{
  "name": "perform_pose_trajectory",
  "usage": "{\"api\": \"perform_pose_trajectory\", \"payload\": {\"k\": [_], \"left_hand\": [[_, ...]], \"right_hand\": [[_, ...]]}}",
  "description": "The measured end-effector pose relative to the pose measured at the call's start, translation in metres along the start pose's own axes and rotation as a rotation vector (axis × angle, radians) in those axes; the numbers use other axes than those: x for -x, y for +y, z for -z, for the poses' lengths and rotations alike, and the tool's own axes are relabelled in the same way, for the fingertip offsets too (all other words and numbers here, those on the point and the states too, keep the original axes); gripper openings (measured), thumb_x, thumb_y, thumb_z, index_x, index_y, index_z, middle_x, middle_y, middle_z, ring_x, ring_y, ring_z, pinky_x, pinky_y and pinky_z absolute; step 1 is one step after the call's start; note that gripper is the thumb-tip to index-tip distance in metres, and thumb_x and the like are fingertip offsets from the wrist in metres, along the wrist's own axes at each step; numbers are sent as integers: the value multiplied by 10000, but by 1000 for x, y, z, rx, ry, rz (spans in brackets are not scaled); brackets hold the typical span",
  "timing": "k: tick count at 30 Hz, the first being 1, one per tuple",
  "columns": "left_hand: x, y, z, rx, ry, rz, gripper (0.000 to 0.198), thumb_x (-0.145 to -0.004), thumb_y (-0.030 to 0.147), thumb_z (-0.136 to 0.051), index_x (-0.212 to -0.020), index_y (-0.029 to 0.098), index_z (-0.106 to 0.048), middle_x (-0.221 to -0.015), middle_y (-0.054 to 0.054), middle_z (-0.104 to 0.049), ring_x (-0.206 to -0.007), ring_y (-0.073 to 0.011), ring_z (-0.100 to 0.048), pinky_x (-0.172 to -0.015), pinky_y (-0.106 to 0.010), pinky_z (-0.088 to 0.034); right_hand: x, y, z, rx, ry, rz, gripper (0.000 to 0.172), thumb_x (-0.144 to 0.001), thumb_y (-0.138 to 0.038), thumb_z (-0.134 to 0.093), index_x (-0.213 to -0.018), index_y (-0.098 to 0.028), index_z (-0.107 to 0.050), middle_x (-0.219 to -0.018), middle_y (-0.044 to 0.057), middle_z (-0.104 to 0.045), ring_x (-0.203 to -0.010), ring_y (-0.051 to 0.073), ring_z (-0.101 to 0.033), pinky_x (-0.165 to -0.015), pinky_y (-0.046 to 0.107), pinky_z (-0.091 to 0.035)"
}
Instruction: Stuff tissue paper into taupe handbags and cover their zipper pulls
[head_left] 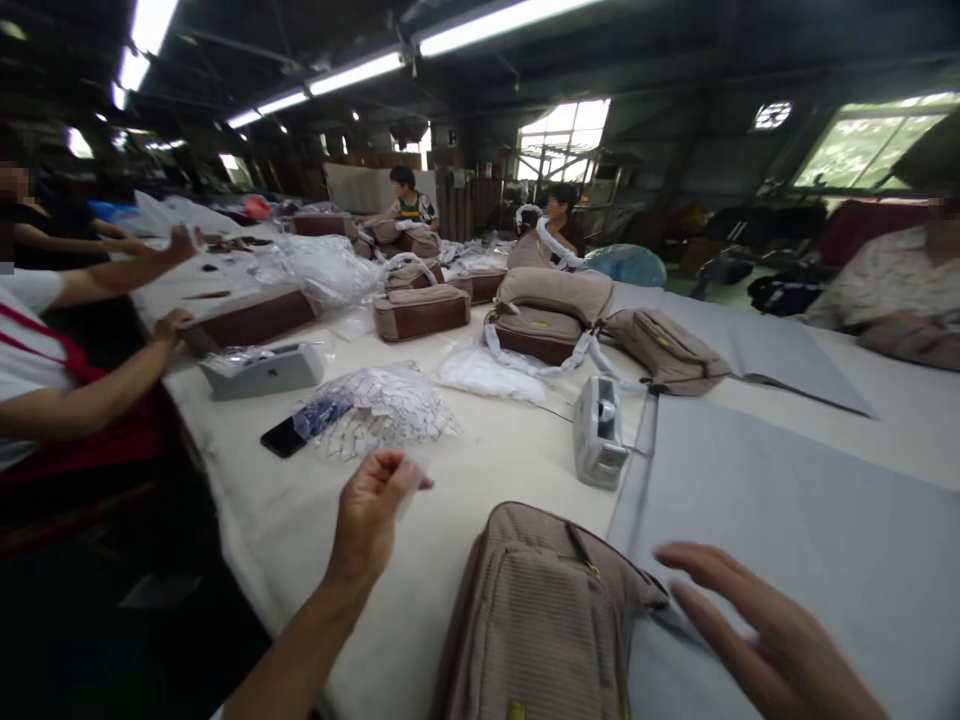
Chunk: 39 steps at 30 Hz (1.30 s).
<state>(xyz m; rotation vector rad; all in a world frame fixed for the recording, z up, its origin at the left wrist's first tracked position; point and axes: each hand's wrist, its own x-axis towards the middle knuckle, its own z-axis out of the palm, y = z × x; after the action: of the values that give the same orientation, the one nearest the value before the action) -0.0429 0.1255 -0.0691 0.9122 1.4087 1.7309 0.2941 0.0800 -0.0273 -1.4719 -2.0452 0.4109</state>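
Long table is covered in pale cloth and seen from one end. Grey sheets are laid over its right part, the nearest one reaching to the bottom edge.

Tan bag lies at the near edge, between the two hands, its right side resting on the grey sheet. More bags are scattered across the middle of the table, some with straps wrapped in white.

Co-workers' arms are stretched over the table from the left; other people are seated at the far end and at the right.

Plastic wrap is heaped left of centre, a phone partly under it. Tape dispenser stands just beyond the bag.

Right hand is spread wide and flat above the sheet, just beside the bag, holding nothing. Left hand is raised over the cloth, fingers pinched on what may be a small clear scrap; blur prevents certainty.
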Motion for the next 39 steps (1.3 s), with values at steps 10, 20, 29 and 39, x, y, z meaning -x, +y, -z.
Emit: {"api": "perform_pose_trajectory", "payload": {"k": [10, 20, 29, 39], "left_hand": [[116, 13, -29, -74, -528, 375, 288, -763, 424, -659, -850, 152, -693, -596, 15, -602, -525, -74, -514, -507, -166, -387], [72, 17, -16, -319, -560, -71, 103, -749, 246, -701, -825, 188, -741, -788, -11, -730, -755, -143, -659, -713, -200, -496], [72, 15, -22, -396, -667, -519, 167, -794, 146, -657, -929, 212, -729, -849, -26, -729, -793, -140, -665, -729, -216, -532], [76, 22, -39, -510, -775, -529, 185, -803, 175, -645, -973, 203, -713, -895, -16, -738, -840, -141, -664, -797, -221, -518]], "right_hand": [[2, -31, -52, -551, -248, -423, 366, -775, -485, -528, -934, -177, -646, -888, 54, -686, -836, 240, -614, -768, 345, -459], [-1, -39, -66, -650, -110, -250, 262, -823, -421, -533, -848, -193, -661, -822, 38, -678, -805, 215, -606, -750, 315, -445], [-2, -38, -65, -642, -140, -158, 196, -842, -356, -538, -848, -213, -671, -833, 8, -675, -817, 186, -602, -756, 281, -429], [-3, -40, -67, -655, -95, -36, 184, -861, -305, -522, -865, -215, -682, -895, 29, -686, -861, 182, -617, -785, 276, -459]]}}
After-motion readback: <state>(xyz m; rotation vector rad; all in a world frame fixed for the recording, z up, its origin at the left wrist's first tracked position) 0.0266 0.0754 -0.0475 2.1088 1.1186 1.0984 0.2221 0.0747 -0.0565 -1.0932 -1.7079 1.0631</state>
